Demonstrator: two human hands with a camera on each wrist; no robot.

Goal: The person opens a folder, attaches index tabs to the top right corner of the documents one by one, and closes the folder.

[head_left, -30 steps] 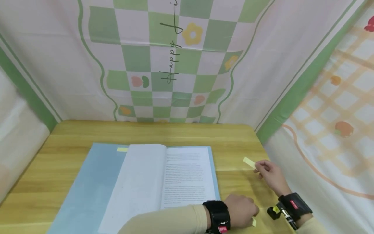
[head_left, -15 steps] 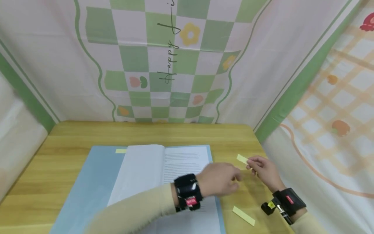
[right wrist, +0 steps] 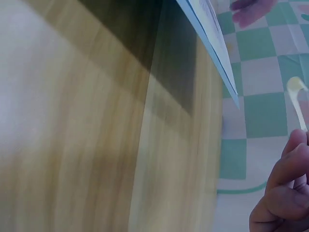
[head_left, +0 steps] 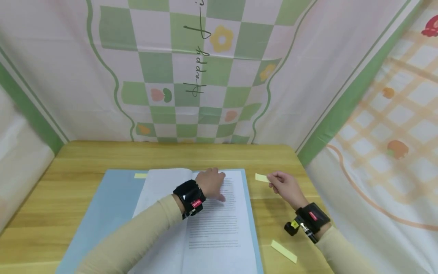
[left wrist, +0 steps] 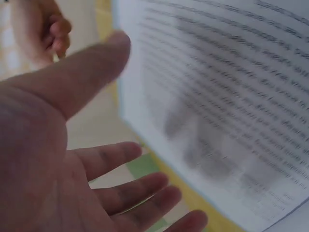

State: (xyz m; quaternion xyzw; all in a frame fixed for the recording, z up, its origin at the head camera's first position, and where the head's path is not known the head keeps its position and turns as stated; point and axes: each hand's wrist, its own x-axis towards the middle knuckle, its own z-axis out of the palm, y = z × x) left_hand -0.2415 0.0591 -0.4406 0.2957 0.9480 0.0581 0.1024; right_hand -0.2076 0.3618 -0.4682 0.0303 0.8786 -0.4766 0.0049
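Cloth (head_left: 239, 42), green-checked, beyond the book (head_left: 205, 228). Worktop (head_left: 102, 152), wood-grained, under the book. As for the book, open across its blue cover (head_left: 99, 217); could shift or lift a leaf if dragged by the left sleeve (head_left: 137, 232). Over the far end of the book's printed page (head_left: 219, 243), left hand (head_left: 210, 184), fingers spread, nothing gripped; cannot tell whether touching or just above. Might crease the page if pushed sideways.

Right of the book, right hand (head_left: 286, 189), fingertips pinched on one end of a strip (head_left: 261, 177), clear of the worktop. Looks bent at the free end in the right wrist view, so could curl onto itself, or drop if pinched too lightly. Right of the book's nearer part, spare strip (head_left: 284, 251), flat; could be swept away by the right sleeve (head_left: 338, 243). On the book's cover, far edge, yellow tab (head_left: 140, 176).

Readable: "Happy" on the cloth, next word cut off. Print in the book illegible; likewise red tags (head_left: 196, 203) on the wristbands (head_left: 186, 196).
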